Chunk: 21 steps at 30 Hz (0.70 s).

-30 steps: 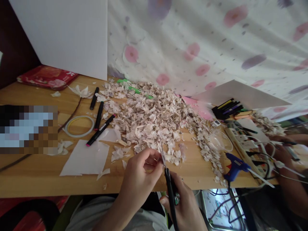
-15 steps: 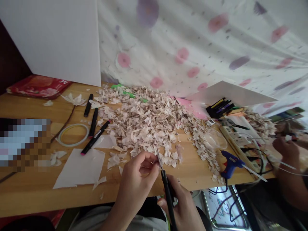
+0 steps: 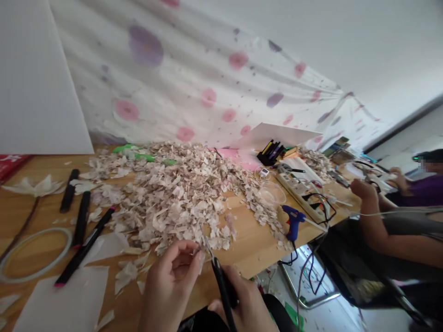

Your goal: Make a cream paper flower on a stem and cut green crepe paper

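i'm pinching 1 scrap, probably paper, in my left hand; my right hand is gripping scissors, aiming short snips clear of fingertips.

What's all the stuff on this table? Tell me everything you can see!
table: one, wooden, under everything
paper scraps: one big pile, pale, middle
markers: three, black, left of pile
tape ring: one, yellowish, far left
paper sheet: one, white, front left
glue gun: one, blue, right table edge
power strip: one, white, behind glue gun
cloth: one, spotted white, behind table
another person's arm: one, far right
scissors: one pair, black, front centre
left hand: one, pinched at scissor blades
right hand: one, holding scissors
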{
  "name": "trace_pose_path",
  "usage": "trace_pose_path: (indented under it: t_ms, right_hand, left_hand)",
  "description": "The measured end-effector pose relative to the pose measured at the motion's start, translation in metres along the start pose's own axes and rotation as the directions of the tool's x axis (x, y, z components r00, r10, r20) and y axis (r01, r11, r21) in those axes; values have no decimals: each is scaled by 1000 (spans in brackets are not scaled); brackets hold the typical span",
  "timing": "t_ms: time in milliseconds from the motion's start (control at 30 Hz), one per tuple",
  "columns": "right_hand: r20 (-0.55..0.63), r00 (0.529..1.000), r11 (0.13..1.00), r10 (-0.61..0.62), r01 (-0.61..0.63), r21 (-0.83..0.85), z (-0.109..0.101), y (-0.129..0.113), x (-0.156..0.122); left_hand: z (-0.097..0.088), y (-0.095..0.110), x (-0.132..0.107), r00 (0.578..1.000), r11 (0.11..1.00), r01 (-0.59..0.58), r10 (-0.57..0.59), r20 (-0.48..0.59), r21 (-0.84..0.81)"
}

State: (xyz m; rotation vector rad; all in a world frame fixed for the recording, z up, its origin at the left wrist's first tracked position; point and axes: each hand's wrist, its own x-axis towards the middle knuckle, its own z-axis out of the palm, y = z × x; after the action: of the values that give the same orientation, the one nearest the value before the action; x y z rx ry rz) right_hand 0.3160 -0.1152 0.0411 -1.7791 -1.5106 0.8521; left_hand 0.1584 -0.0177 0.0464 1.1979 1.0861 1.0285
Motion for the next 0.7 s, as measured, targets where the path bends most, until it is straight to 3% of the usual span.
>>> trace_pose_path:
  t_ms: [100, 200, 300, 400, 600, 700]
  right_hand:
    - [-120, 991, 996, 52, -44, 72, 5, 6, 1]
    - [-175, 978, 967, 111, -66, 247, 11, 8, 7]
    - [-207, 967, 893, 146, -39, 449, 15, -1, 18]
    - [-266, 941, 838, 211, -34, 545, 16, -17, 29]
    - [-187, 930, 705, 317, -98, 703, 16, -43, 42]
    - [-213, 923, 697, 320, -77, 713, 17, -48, 44]
  left_hand:
    - [-2, -4, 3, 1000, 1000, 8, -8, 5, -16]
    - [-2, -2, 2, 1000, 999, 27, -27, 16, -21]
    - [2, 3, -3, 998, 998, 42, -40, 37, -49]
    - [6, 7, -8, 996, 995, 61, -55, 67, -82]
    - [2, 9, -11, 987, 993, 109, -103, 120, -45]
    - [-2, 9, -10, 980, 994, 105, -104, 167, 4]
